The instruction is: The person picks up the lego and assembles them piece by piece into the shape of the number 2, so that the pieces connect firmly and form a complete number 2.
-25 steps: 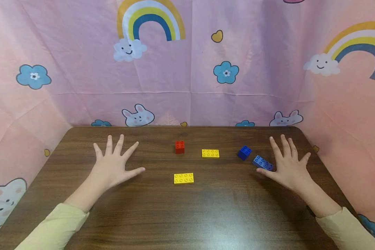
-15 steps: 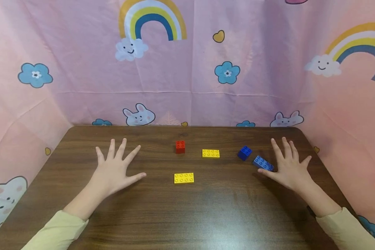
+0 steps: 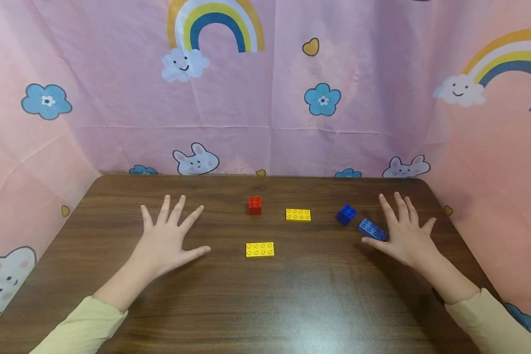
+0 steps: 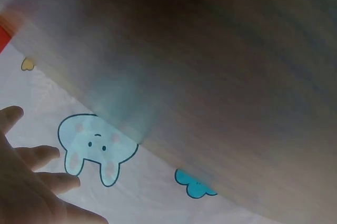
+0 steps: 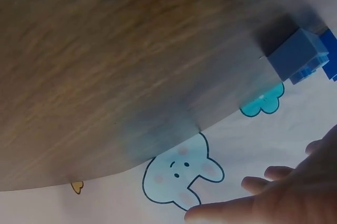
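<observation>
Light-blue brick (image 3: 372, 229), any print unreadably small, lies by splayed right fingers (image 3: 400, 208), left fingers (image 3: 177, 210) likewise

A pink rainbow-printed backdrop (image 3: 248, 98), probably cloth, hangs behind the brown table (image 3: 265, 290).

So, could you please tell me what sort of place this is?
Probably an indoor play corner for a child, perhaps set up for recording: pink cloth with a rainbow-and-rabbit print hangs behind and beside a brown wood-grain table, which bears red, yellow and blue studded toy bricks.
</observation>
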Demonstrator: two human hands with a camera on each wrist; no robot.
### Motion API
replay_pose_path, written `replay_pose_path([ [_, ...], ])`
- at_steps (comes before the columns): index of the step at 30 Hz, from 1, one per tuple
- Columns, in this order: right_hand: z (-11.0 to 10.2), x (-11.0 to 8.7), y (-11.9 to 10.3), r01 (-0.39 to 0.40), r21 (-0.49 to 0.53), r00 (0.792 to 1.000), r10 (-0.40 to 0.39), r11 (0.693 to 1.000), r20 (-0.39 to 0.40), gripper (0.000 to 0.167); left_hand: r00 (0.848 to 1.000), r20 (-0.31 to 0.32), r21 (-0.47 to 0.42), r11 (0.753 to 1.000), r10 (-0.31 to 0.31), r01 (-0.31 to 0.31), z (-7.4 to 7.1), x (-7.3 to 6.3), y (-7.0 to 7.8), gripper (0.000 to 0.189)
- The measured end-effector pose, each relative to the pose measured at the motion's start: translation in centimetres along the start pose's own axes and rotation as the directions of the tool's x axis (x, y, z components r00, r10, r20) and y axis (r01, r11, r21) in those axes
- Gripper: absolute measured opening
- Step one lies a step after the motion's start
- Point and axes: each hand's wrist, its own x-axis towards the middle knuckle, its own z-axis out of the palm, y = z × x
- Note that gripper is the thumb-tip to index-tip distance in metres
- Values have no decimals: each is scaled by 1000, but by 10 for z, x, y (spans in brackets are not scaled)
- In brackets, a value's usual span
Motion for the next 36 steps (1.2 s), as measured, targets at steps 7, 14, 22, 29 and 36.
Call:
replay_pose_path([
  [7, -2, 6, -5, 29, 19, 999, -29, 999, -22, 121, 999, 12, -41, 998, 42, -42, 3, -1, 6, 97],
  [14, -2, 12, -15, 62, 50, 997, -59, 997, -56, 115, 997, 35, -99, 993, 64, -61, 9, 1, 13, 98],
  [22, 0, 25, -26, 160, 71, 982, -151, 985, -115, 106, 994, 47, -210, 974, 99, -87, 11, 8, 24, 96],
  [29, 0, 32, -32, 169, 138, 983, -156, 976, -101, 97, 993, 36, -285, 954, 111, -96, 13, 15, 36, 95],
  [36, 2, 41, -33, 150, 205, 988, -139, 967, -67, 92, 994, 38, -374, 924, 100, -79, 13, 23, 45, 89],
])
